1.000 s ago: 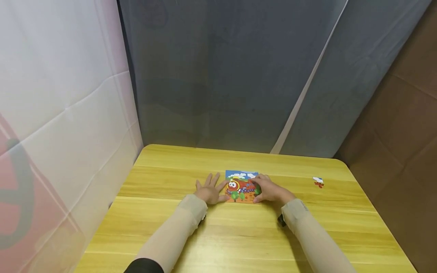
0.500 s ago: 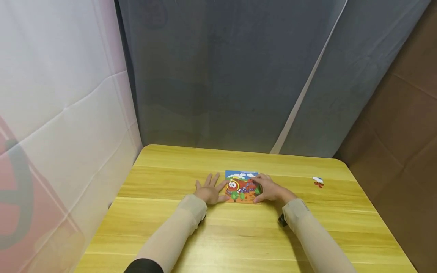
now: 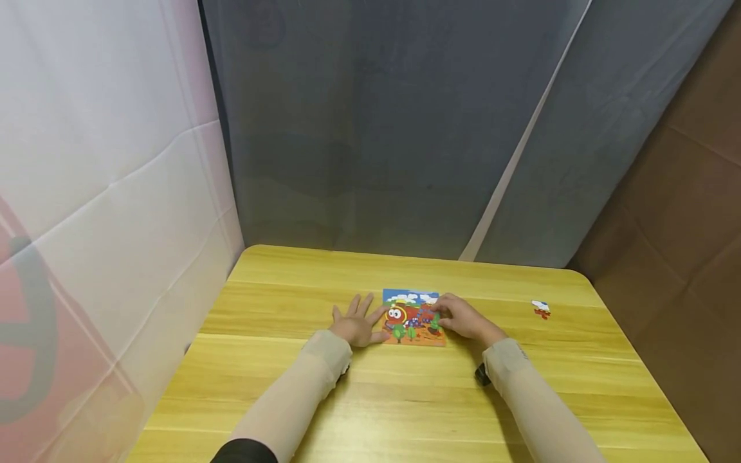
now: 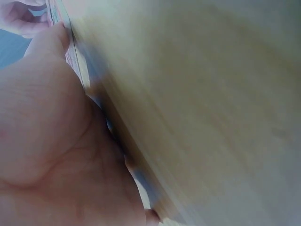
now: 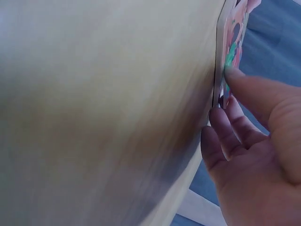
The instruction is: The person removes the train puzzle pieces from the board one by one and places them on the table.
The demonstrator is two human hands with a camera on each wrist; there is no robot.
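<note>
A colourful picture puzzle board (image 3: pixel 412 316) with a red cartoon face lies flat on the yellow wooden table (image 3: pixel 405 399). My left hand (image 3: pixel 356 316) rests flat on the table with its fingers spread, and its thumb touches the board's left edge. In the left wrist view the palm of the left hand (image 4: pixel 47 122) lies beside the puzzle's edge (image 4: pixel 60 19). My right hand (image 3: pixel 457 316) rests on the board's right side. The right wrist view shows the right hand (image 5: pixel 254 132) with its thumb pressing the puzzle's face (image 5: pixel 233 35) and its fingers loosely bent at the edge.
One loose puzzle piece (image 3: pixel 541 308), white, blue and red, lies on the table far to the right. Grey and white cloth backdrops (image 3: pixel 370 128) hang behind and to the left of the table. Brown cardboard (image 3: pixel 683 193) stands on the right.
My right hand has slid a little to the right and up, uncovering the board's lower right corner. The left hand and the board have stayed put.
</note>
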